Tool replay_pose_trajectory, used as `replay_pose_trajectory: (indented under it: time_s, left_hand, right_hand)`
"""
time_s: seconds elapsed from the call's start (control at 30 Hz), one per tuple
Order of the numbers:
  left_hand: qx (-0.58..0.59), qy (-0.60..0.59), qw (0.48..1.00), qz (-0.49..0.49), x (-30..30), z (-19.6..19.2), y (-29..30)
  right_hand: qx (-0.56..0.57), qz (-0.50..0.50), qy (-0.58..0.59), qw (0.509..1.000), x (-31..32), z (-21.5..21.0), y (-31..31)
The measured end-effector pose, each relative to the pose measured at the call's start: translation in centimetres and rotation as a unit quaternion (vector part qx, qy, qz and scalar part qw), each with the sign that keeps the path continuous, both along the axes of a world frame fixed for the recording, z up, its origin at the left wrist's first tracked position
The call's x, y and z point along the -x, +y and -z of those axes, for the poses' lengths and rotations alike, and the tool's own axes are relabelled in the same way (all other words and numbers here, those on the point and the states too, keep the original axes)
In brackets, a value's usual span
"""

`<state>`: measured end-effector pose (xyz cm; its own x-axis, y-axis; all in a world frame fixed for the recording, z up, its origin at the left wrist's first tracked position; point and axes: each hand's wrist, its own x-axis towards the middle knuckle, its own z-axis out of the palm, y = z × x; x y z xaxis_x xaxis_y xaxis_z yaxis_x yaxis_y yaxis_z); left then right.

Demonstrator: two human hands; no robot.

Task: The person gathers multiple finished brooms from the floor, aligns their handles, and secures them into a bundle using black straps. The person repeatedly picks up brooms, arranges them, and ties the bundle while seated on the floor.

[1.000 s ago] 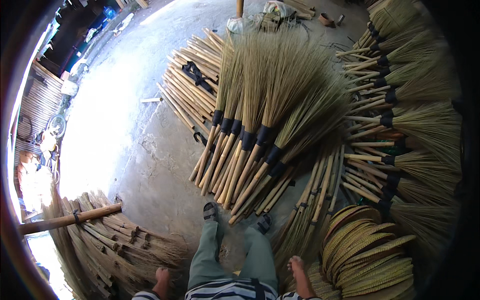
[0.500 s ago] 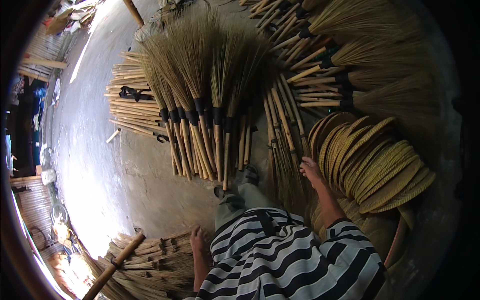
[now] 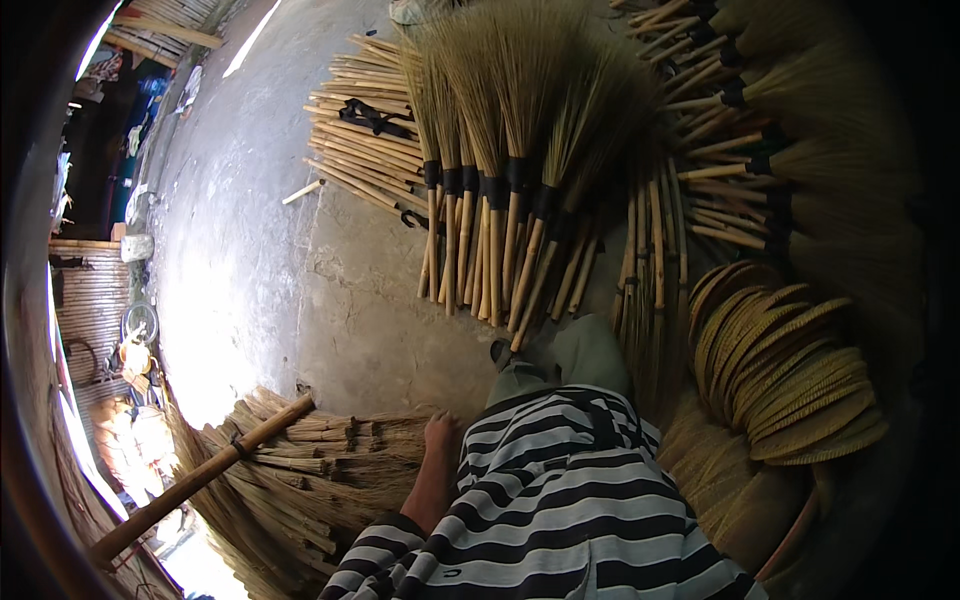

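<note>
My left hand (image 3: 440, 436) rests palm down on a heap of dry broom grass (image 3: 330, 470) at my left side, holding nothing. My left forearm runs back to a black-and-white striped sleeve (image 3: 400, 560). My right hand is hidden; the striped shirt (image 3: 570, 500) and a grey-green trouser leg (image 3: 570, 355) fill the lower middle. In front of my knee lie several finished brooms (image 3: 500, 200) with pale stick handles and black bindings, bristles fanned away from me.
A thick wooden pole (image 3: 200, 475) lies across the grass heap at lower left. A bundle of bare sticks (image 3: 370, 140) lies behind the brooms. Stacked woven fans (image 3: 790, 370) sit at my right, with more brooms (image 3: 760, 150) beyond. Bare concrete floor (image 3: 250, 250) spreads to the left.
The view has tilted down and turned, so my torso fills more of it. My right hand, earlier resting beside the woven fans, has gone out of sight. My left hand stays on the grass.
</note>
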<state>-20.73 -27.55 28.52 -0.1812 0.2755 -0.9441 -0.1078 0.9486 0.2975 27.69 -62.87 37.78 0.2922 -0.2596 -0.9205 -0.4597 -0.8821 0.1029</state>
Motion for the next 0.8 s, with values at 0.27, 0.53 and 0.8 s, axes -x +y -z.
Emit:
replay_pose_trajectory:
  time_s: [0.27, 0.53, 0.8]
  left_hand:
    - [0.175, 0.034, 0.984, 0.001, 4.9, -1.4, -1.7]
    - [-0.158, 0.310, 0.849, 0.398, -20.4, 12.6, 34.2]
    - [-0.410, 0.346, 0.724, 0.434, -41.8, 44.3, 47.2]
  right_hand:
    - [-0.109, -0.139, 0.084, 0.981, -10.6, -2.8, 14.1]
    - [-0.098, -0.343, -0.187, 0.915, -33.4, 30.0, 53.0]
    - [-0.067, -0.478, -0.161, 0.861, -28.7, 67.4, 63.5]
